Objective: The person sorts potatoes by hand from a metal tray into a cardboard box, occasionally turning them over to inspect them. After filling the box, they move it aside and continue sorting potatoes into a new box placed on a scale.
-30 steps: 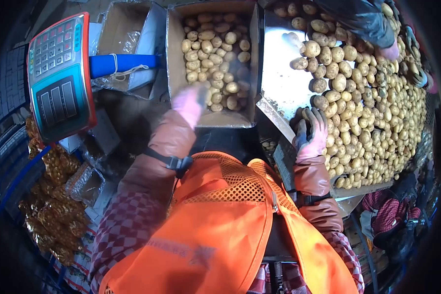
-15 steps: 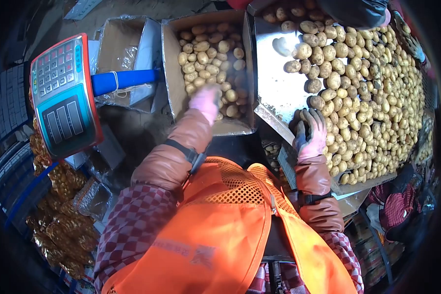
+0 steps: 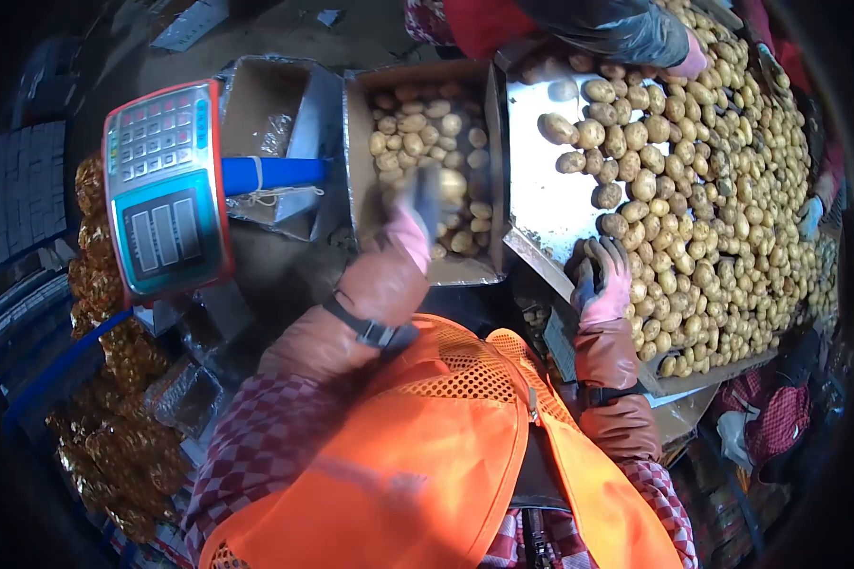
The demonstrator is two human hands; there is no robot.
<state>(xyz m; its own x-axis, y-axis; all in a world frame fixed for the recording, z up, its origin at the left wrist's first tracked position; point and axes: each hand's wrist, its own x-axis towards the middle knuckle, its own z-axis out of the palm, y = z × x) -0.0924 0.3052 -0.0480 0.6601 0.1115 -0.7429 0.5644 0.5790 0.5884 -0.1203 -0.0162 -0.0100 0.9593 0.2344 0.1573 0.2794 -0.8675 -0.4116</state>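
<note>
My left hand (image 3: 416, 220), in a pink glove with dark fingers, is over the cardboard box (image 3: 356, 152) of potatoes. Motion smears its fingers; a larger, blurred potato (image 3: 452, 186) shows right beside them, and I cannot tell whether the hand holds it. My right hand (image 3: 604, 280), gloved the same way, rests at the near left corner of the sorting table (image 3: 546, 194), fingers stretched forward and thumb apart. Its fingertips lie close to the nearest potatoes (image 3: 613, 226) of the wide spread. Smaller potatoes (image 3: 413, 144) fill the box's bottom.
Left of the box stands a scale display (image 3: 166, 190) on a blue post (image 3: 275, 174), with an open carton (image 3: 256, 104) behind it. Brown net bags (image 3: 114, 427) are piled at lower left. Across the table, another person's sleeve (image 3: 626, 33) and gloved hand (image 3: 693, 57) reach over the potatoes.
My left hand has shifted slightly right and down within the box, and a larger potato now shows beside it. My right hand stays at the table corner. The other person's arm reaches farther in.
</note>
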